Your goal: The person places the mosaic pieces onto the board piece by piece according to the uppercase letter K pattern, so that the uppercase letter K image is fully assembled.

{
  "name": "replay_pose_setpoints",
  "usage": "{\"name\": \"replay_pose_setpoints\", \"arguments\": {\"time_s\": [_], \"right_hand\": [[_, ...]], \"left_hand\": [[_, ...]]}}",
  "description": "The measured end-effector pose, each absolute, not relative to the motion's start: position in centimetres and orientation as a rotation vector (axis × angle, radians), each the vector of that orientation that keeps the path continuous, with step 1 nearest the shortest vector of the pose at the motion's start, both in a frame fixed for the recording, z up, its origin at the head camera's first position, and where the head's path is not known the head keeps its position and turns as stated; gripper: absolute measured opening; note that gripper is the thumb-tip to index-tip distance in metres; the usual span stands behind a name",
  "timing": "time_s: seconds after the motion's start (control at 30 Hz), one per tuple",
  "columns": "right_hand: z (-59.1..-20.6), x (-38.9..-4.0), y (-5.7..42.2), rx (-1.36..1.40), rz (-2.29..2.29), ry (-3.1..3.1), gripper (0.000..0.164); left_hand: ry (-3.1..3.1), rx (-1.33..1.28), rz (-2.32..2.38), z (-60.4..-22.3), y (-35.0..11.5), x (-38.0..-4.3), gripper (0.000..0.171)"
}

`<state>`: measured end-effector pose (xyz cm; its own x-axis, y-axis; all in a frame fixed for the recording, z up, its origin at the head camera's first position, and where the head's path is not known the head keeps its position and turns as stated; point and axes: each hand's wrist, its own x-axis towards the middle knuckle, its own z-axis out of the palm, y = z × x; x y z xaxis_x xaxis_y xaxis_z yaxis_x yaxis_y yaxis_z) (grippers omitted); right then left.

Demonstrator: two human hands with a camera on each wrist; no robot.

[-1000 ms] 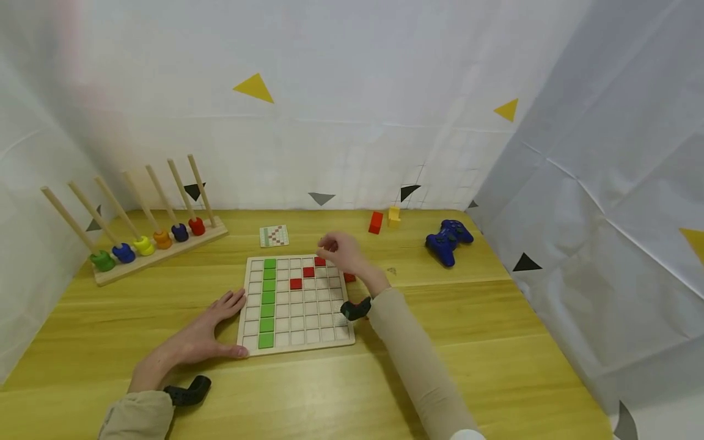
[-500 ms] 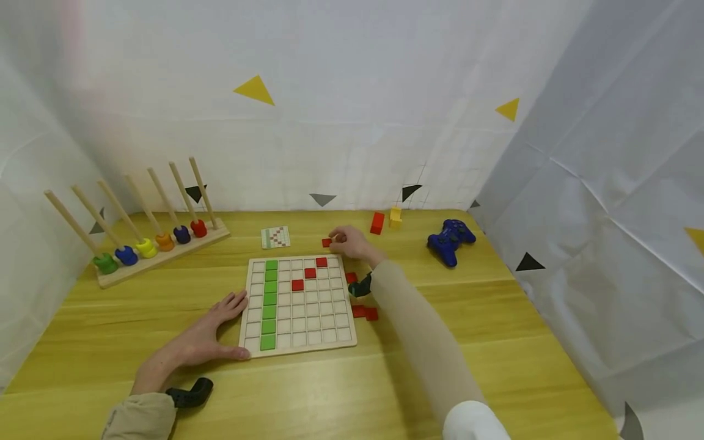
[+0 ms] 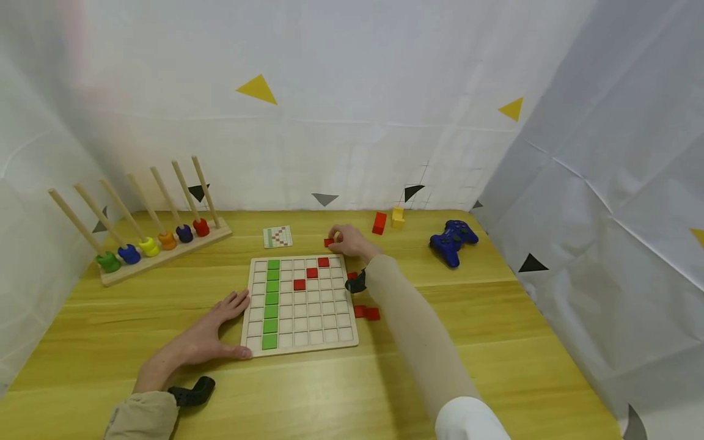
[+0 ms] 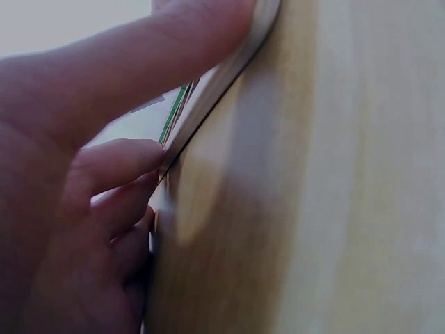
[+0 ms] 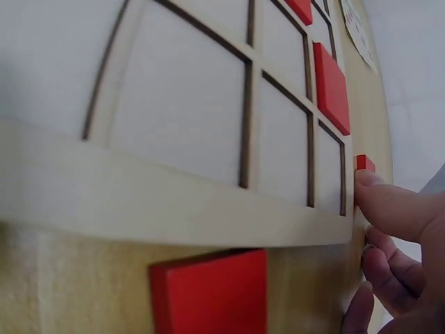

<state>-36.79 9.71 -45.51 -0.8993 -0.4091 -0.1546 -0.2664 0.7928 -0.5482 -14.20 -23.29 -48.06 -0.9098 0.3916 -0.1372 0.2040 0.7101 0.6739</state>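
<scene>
A wooden grid board (image 3: 299, 352) lies flat on the table, with a column of green tiles (image 3: 271, 311) and a diagonal of red tiles (image 3: 312, 272) in its cells. Along the board's left side rests my left hand (image 3: 206, 338), thumb at the near corner and fingertips touching the edge; the left wrist view shows the thumb (image 4: 174, 42) on the rim. Beyond the far right corner, my right hand (image 3: 352, 240) pinches a loose red tile (image 3: 329, 242) on the table. In the right wrist view the thumb (image 5: 393, 209) meets that tile (image 5: 365, 163); its far side is hidden.
More red tiles (image 3: 366, 312) lie along the board's right side. Behind the board is a small pattern card (image 3: 277, 236). A peg rack (image 3: 165, 258) with coloured beads stands at left. A red block (image 3: 379, 223), a yellow block (image 3: 398, 217) and a blue game controller (image 3: 453, 242) sit back right.
My right hand has moved from over the board's far right cells to the loose red tile behind it, uncovering the top red tile. My left hand has stayed on the board's edge.
</scene>
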Motion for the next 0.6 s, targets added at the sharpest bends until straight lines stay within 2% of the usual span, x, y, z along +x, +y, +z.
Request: {"name": "replay_pose_setpoints", "arguments": {"time_s": [0.6], "right_hand": [[-46.41, -36.81, 10.60, -0.420, -0.858, 2.714, 0.028]], "left_hand": [[2.653, 0.481, 1.007, -47.92, -23.19, -14.07, 0.112]]}}
